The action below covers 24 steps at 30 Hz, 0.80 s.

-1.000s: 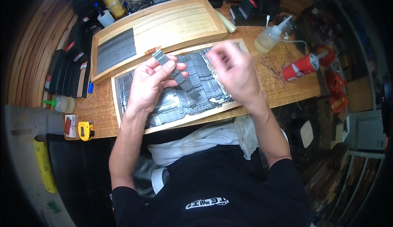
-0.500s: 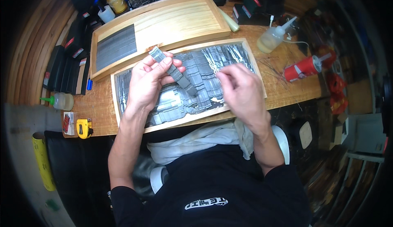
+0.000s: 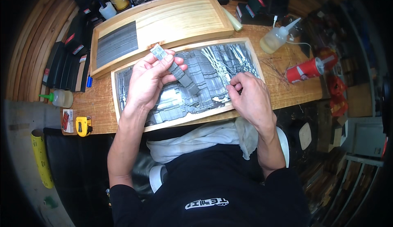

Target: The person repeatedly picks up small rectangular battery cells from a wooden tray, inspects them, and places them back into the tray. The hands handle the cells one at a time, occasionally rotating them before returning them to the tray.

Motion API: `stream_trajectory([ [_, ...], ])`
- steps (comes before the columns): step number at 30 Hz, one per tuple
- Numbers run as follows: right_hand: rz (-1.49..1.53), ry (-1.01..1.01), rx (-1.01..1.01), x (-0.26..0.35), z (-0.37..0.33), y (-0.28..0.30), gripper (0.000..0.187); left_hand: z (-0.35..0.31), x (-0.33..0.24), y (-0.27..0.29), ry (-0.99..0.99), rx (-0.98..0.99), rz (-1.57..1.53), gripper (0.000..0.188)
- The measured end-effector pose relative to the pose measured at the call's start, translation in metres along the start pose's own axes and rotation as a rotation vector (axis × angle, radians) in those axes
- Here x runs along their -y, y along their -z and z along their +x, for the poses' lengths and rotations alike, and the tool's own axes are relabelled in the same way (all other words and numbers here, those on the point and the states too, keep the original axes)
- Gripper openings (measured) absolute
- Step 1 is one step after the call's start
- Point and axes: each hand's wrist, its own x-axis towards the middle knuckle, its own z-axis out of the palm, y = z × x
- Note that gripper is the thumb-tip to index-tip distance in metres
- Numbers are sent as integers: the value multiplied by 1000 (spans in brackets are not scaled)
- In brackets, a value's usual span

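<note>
My left hand [image 3: 148,79] pinches a short stack of thin grey strips [image 3: 186,81] between thumb and fingers, holding it slantwise above a shallow wooden tray [image 3: 114,94]. Many grey strips [image 3: 170,113] lie in rows inside that tray, and paler, narrow strips [image 3: 215,65] are loosely bunched toward its right end. Over the tray's right front part, my right hand [image 3: 253,102] is closed, thumb against fingertips. Whatever it holds, if anything, is too small to make out. Behind stands a second wooden tray [image 3: 176,20], with a neat block of dark strips [image 3: 118,42] at its left end.
On the right of the bench are a squeeze bottle [image 3: 272,41] and a red can [image 3: 305,70]. A yellow tape measure [image 3: 83,126] and a green-tipped bottle [image 3: 62,99] sit at the left. Dark boxes [image 3: 57,69] line the left side.
My right hand has drawn slightly right and toward me, away from the pale strips, with its fingers now in a clear pinch. The left hand keeps its hold almost unmoved.
</note>
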Motion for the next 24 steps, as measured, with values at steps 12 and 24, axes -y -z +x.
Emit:
stream_trajectory([
  [12, -109, 28, -39, 7, 2, 0, 18, -1, 0, -1, -3, 7, 10, 23],
  [24, -86, 31, 29, 18, 4, -1, 30, -1, 0, 0, -2, 6, 17, 23],
])
